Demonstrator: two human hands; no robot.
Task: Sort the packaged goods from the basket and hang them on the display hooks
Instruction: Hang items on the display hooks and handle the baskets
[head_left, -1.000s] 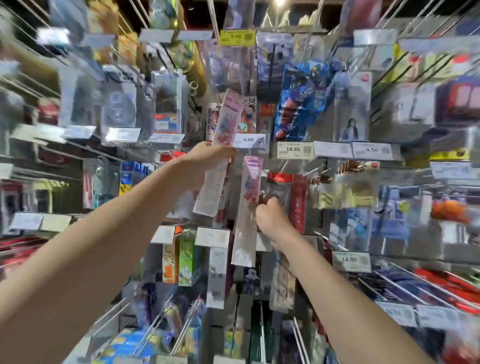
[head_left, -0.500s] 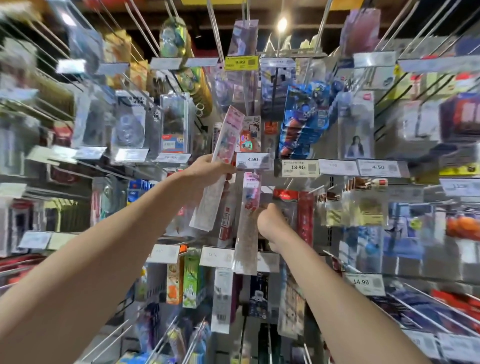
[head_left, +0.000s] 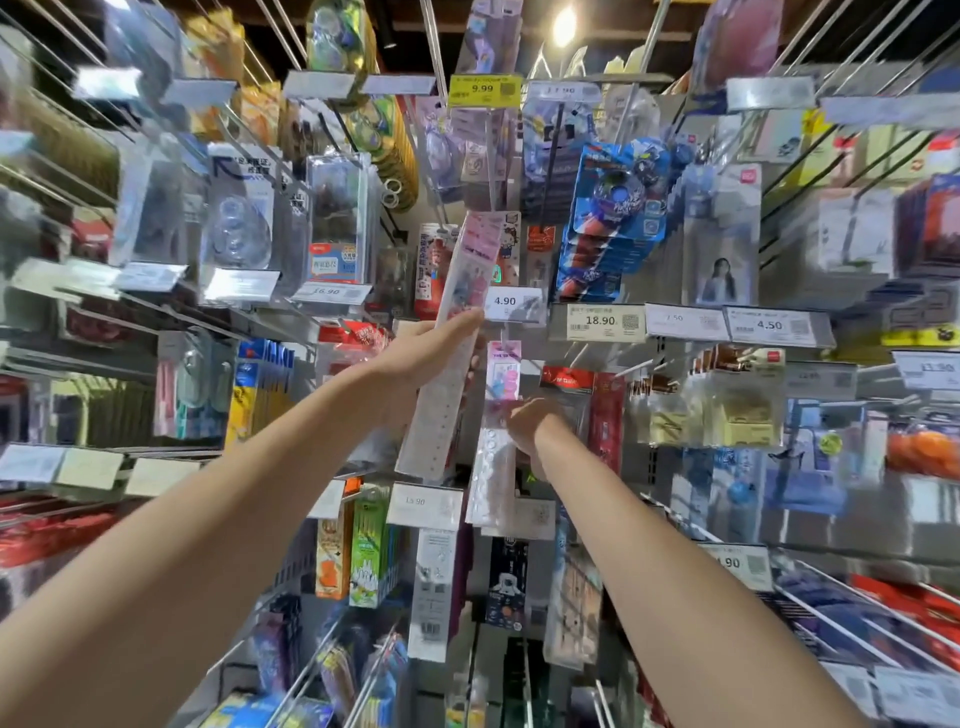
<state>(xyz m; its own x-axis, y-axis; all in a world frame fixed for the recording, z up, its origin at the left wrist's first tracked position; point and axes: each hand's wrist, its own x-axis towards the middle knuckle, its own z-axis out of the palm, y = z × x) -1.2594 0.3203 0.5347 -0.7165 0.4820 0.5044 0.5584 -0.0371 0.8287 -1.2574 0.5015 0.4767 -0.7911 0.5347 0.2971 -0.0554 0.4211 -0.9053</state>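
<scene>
My left hand (head_left: 426, 353) grips a long clear ruler pack with a pink header (head_left: 457, 312), tilted, its top beside the 4.90 price tag (head_left: 511, 304). A second long pack with a pink header (head_left: 500, 415) hangs straight down just under that tag, from a display hook whose rod is hidden. My right hand (head_left: 535, 431) holds this hanging pack at its middle, fingers curled behind it. The basket is out of sight.
Display hooks full of packaged stationery and toys surround both hands. Blue toy packs (head_left: 608, 228) hang upper right, and juice-style boxes (head_left: 358, 551) sit lower left. Price tags 18.90 (head_left: 600, 321) and 4.50 (head_left: 769, 325) line the rail to the right.
The view has tilted upward, so the shelves sit lower in frame. Both hands keep their hold on their packs, with the left pack still beside the 4.90 tag.
</scene>
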